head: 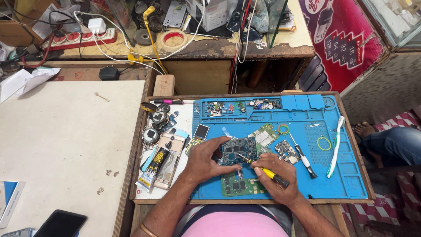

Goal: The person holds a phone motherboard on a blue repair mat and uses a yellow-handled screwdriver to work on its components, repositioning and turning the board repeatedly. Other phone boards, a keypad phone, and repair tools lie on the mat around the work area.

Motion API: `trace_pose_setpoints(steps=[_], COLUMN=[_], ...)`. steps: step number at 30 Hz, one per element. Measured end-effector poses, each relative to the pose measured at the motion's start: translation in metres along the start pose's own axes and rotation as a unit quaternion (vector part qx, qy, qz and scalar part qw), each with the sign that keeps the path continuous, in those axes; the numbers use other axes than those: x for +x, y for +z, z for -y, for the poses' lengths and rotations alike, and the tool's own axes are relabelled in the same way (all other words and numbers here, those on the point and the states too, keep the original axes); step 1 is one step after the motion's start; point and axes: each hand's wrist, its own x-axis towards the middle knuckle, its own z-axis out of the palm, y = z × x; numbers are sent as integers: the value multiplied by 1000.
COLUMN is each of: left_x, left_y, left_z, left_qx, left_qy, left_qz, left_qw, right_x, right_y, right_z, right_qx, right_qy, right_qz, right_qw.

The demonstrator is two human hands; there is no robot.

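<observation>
My left hand (205,160) grips a blue-green circuit board (239,149) by its left edge, tilted up above a blue work mat (346,175). My right hand (274,180) is closed around a yellow-and-black screwdriver (272,174), whose tip touches the board near its lower right. A second green circuit board (239,186) lies flat on the mat just below, between my two hands.
On the mat lie another screwdriver (304,157), a white toothbrush (337,145), two rubber bands, small boards and a parts tray (237,106). To the left lie a glue tube (154,166) and phone parts. A dark phone (59,224) rests on the white table. A person's foot (366,128) shows at right.
</observation>
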Motion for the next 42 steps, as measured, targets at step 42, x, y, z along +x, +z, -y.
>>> trace_pose_setpoints(steps=[42], left_x=[3], left_y=[6], left_z=[3], left_qx=[-2], left_qy=[-8], left_qz=[14], left_qw=[1000], right_x=[8], right_y=[-2], right_z=[1], right_qx=[13], right_qy=[14], right_qz=[13], right_qw=[1000])
